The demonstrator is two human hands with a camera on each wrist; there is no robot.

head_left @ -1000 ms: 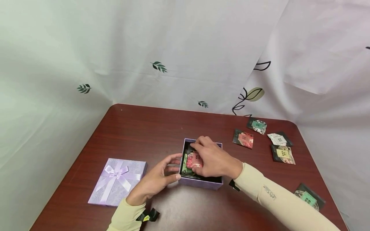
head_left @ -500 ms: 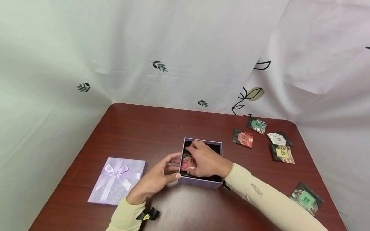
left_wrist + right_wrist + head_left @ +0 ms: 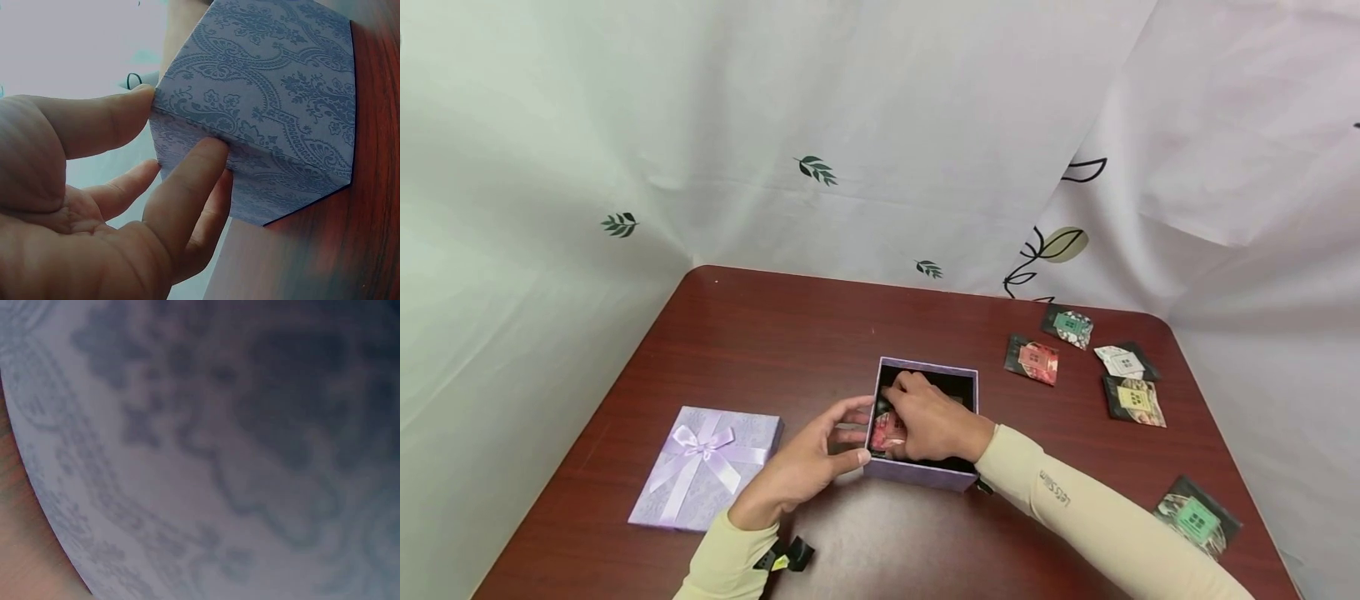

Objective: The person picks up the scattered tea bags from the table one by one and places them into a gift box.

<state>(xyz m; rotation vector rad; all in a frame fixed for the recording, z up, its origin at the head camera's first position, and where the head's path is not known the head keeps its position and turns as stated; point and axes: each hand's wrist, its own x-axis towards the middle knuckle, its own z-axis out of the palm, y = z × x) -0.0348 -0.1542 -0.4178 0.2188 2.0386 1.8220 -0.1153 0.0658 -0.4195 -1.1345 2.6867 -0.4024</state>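
Note:
An uncovered purple box (image 3: 917, 475) with a black inside stands mid-table in the head view. My right hand (image 3: 942, 423) reaches down into it and holds a red-and-black sachet (image 3: 887, 432) against the box's left side. The hand covers part of the sachet. My left hand (image 3: 808, 462) rests on the box's left side, thumb at the near corner. In the left wrist view, extended fingers (image 3: 187, 178) of that hand touch the patterned wall (image 3: 269, 87). The right wrist view is filled by the blurred box wall (image 3: 125, 487), so the right hand is hidden there.
A lilac lid (image 3: 715, 467) with a ribbon bow lies at left. Several sachets lie on the right: red (image 3: 1032, 359), green (image 3: 1070, 325), white (image 3: 1123, 362), yellow (image 3: 1135, 400) and another green one (image 3: 1197, 517) near the right arm. A white curtain hangs behind the table.
My right hand has moved left and lower into the box with the red sachet, which has shifted to the left wall. The left hand has stayed in place.

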